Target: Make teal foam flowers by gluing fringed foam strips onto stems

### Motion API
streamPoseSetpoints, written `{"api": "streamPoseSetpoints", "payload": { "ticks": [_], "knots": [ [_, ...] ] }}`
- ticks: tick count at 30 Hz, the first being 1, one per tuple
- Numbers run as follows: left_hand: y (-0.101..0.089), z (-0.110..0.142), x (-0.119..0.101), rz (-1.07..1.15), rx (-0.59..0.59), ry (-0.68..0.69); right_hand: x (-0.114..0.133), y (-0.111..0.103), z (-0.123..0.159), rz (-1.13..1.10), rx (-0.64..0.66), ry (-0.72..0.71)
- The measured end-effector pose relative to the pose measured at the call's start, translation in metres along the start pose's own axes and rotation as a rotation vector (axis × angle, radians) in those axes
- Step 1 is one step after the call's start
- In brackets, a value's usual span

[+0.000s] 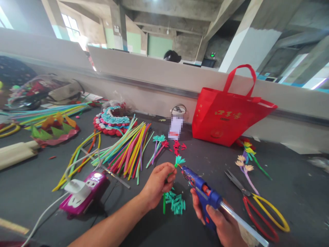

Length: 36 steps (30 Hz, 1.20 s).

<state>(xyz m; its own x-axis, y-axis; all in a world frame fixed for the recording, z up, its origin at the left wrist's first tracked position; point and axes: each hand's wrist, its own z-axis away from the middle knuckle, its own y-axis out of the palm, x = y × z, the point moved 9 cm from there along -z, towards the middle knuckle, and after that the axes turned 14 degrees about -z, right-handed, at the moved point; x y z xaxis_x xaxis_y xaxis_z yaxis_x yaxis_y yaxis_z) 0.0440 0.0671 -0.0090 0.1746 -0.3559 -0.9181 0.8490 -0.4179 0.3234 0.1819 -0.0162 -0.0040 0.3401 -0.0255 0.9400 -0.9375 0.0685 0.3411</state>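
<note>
As the head view looks down over the dark table, the left hand pinches a teal flower by its green base, thumb pressed against fingers, near the middle. The right hand is wrapped around the handle of a blue glue gun, whose nozzle is right by that base; whether they touch I cannot tell. Taking the flower as the hub, loose teal pieces lie at six o'clock and red pieces at twelve. Scissors sit at four, handles spread, apart from the gun's right side; dark tabletop at three gives room as far as the scissors and peach flowers. Coloured sticks fan out around half past nine, crowding that side, with a purple power strip toward eight. Between one and two stands a red bag, against the pale partition that bounds the table's far edge.
</note>
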Motion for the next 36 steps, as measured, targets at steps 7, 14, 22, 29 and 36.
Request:
{"api": "streamPoseSetpoints", "payload": {
  "ticks": [7,14,22,29,36],
  "knots": [
    [0.0,0.0,-0.001,0.0,-0.003,-0.004,-0.005,-0.005,-0.002,-0.015,0.008,-0.067],
    [0.0,0.0,0.0,-0.004,0.002,-0.002,0.002,-0.002,-0.001,0.022,-0.034,-0.079],
    [0.0,0.0,-0.001,-0.004,0.003,-0.003,0.012,0.004,0.002,0.071,0.0,-0.026],
    [-0.001,0.0,0.0,-0.001,-0.005,-0.004,0.01,0.002,0.002,0.062,0.005,-0.021],
    [0.0,0.0,-0.001,-0.006,-0.001,-0.001,0.013,0.006,0.003,0.078,-0.001,-0.015]
  ]
}}
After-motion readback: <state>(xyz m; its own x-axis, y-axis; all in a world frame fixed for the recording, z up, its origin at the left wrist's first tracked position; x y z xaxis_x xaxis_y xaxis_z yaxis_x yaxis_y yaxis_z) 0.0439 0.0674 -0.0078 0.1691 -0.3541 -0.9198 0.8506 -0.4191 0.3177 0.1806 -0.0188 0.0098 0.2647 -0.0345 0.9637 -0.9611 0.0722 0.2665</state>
